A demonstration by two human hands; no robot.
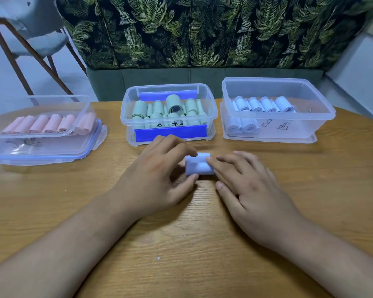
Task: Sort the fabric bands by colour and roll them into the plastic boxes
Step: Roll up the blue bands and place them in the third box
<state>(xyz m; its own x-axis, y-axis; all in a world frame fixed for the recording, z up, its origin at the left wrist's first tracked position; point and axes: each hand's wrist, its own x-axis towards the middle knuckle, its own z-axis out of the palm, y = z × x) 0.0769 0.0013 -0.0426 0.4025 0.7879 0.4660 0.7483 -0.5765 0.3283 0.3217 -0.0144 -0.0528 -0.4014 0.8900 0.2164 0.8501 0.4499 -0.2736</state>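
Closest to me, both forearms lie low over the wooden table (181,237), which lets the wrists stay steady for small finger work. A tiny white speck (159,258) sits on the wood between them.

Just beyond, the two hands meet around the blue band (199,166), which lies on the table in front of the middle box as a short, nearly finished roll. The left hand (159,175) is clamped on it, thumb at the near edge and fingers curled over the far edge, apparently so that the turns cannot spring loose. The right hand (250,190) is spread, its fingers almost straight and their tips touching the roll's right end. Its thumb stands apart from the roll. I take that hand to be squaring the end and keeping the layers even.

Behind the hands stand three clear boxes in a row, each seemingly on its own lid, open and within easy reach. The pink box (37,136) on the left holds a line of pink rolls (41,124). The green box (127,117) in the middle is crowded with green rolls (172,108). The blue box (299,125) on the right holds blue rolls (263,104) along the back and left front, with room left at the front right. That is where this roll belongs, I judge.

Farther back are a leaf-print sofa (213,33) and, to the left, a chair (37,41).
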